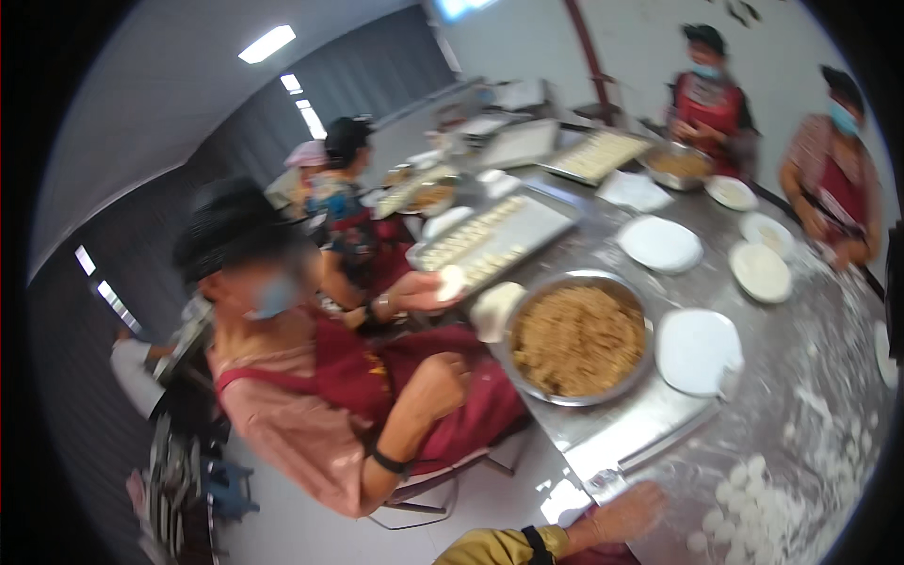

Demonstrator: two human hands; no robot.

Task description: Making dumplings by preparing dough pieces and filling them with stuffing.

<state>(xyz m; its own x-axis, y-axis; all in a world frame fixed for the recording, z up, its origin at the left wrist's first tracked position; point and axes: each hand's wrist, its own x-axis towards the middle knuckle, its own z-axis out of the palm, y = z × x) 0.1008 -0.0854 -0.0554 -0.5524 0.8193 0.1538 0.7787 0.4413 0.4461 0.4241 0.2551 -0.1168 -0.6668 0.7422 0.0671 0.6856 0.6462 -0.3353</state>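
Note:
My left hand, below a mustard sleeve with a black wristband, is at the floured metal table's near edge. Its fingers are blurred, so whether they hold anything is unclear. To its right lie many small round dough pieces in flour. My right hand is out of view. Beyond my left hand stand a steel bowl of brown filling and a white plate. A co-worker in a red apron sits at the left, one hand holding a pale dough round near the bowl.
Trays of shaped dough pieces stand farther along the table. White plates and another bowl of filling are at the far side. Several other people in aprons are around it. A blue stool stands on the floor at the left.

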